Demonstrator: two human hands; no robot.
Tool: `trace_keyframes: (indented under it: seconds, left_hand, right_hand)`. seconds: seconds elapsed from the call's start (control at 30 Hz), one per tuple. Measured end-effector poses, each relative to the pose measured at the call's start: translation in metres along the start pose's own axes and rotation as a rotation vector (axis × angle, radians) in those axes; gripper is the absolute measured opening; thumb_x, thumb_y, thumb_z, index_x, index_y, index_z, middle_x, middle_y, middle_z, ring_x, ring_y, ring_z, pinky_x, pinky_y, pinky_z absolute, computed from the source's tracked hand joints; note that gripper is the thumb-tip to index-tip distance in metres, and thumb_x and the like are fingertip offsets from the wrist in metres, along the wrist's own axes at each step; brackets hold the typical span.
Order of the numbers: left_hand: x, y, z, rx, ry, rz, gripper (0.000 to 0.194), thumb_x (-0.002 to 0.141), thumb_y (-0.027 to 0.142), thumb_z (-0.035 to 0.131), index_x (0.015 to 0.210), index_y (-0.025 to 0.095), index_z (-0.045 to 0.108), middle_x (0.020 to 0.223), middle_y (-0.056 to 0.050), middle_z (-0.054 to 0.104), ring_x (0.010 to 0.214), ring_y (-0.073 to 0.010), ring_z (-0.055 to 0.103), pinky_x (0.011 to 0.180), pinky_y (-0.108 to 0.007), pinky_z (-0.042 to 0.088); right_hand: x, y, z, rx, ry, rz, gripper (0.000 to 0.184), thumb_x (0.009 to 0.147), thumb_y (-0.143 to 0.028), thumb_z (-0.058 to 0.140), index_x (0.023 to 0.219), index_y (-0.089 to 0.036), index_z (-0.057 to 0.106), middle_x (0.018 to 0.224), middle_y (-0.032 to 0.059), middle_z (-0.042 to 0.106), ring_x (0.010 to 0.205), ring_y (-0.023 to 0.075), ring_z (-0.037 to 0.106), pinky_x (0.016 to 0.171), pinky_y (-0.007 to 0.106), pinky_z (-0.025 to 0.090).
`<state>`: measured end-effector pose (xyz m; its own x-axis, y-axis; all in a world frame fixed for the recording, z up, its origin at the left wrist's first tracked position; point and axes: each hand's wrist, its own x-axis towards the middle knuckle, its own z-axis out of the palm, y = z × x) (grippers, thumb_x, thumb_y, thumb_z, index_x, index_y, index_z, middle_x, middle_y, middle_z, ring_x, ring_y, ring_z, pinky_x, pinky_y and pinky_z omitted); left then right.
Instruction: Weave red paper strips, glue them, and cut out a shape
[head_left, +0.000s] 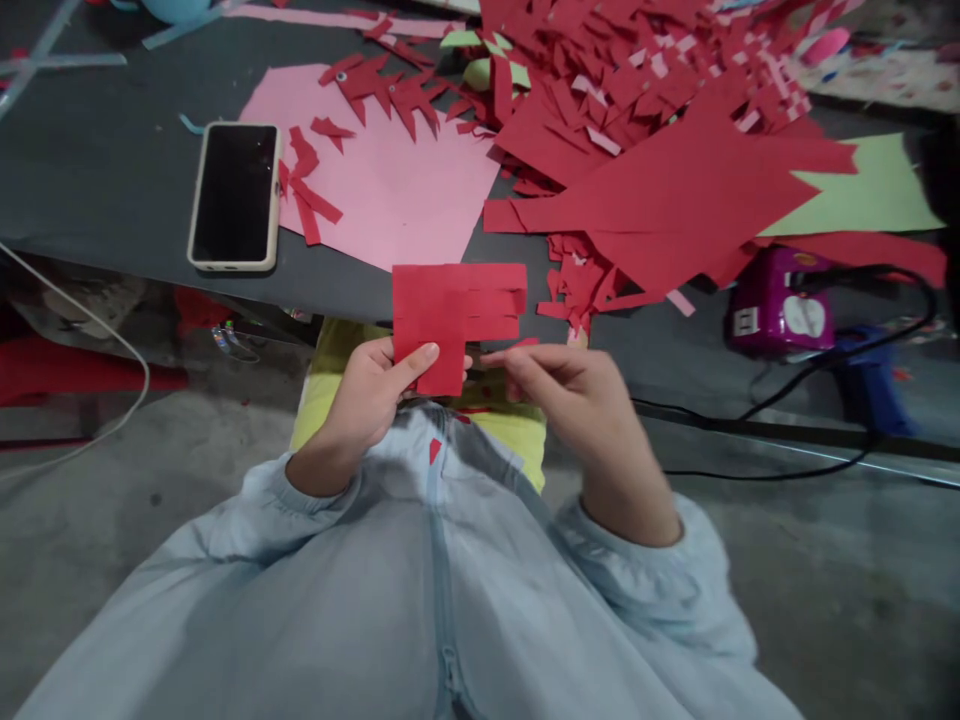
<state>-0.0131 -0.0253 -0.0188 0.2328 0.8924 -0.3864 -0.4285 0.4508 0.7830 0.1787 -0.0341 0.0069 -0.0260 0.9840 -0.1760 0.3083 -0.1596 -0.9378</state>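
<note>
My left hand (371,385) grips a piece of red paper (427,310), its thumb flat on the front and its fingers behind. Cut strips of that paper stick out to the right, and one broad strip hangs down past the thumb. Close by on the right, my right hand (574,390) is closed in a pinch. A narrow bit of red paper (527,343) shows at its fingertips; the rest of it is hidden by the fingers. Small red scraps (435,451) lie on my jacket and lap below.
Beyond my hands, a dark table (112,200) carries a phone (234,200), a pink sheet (420,200), red cut sheets (675,190), a heap of red scraps (622,60) and a green sheet (881,185). At right are a purple box (784,305), black cables and a blue tool (870,380).
</note>
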Motion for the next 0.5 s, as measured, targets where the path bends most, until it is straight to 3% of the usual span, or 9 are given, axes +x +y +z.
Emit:
trace_keyframes:
  seconds: [0.2,0.5]
  left_hand:
    - [0.001,-0.013,0.007,-0.002,0.012,0.019,0.035,0.066,0.044,0.086,0.087,0.016,0.077,0.084,-0.007,0.079,0.079,-0.0211,0.076,0.08,-0.034,0.061]
    - [0.002,-0.022,0.009,-0.048,0.017,0.02,0.03,0.069,0.041,0.085,0.084,0.017,0.077,0.082,-0.006,0.079,0.074,-0.019,0.075,0.077,-0.033,0.062]
  right_hand:
    - [0.0,0.023,0.044,0.483,0.189,0.129,0.037,0.068,-0.055,0.08,0.06,-0.021,0.07,0.047,-0.0043,0.052,0.042,0.0079,0.04,0.043,0.024,0.037]
    - [0.006,0.019,0.057,0.652,0.281,0.182,0.041,0.063,-0.048,0.083,0.045,-0.02,0.059,0.043,-0.0041,0.051,0.038,0.0067,0.042,0.04,0.023,0.041]
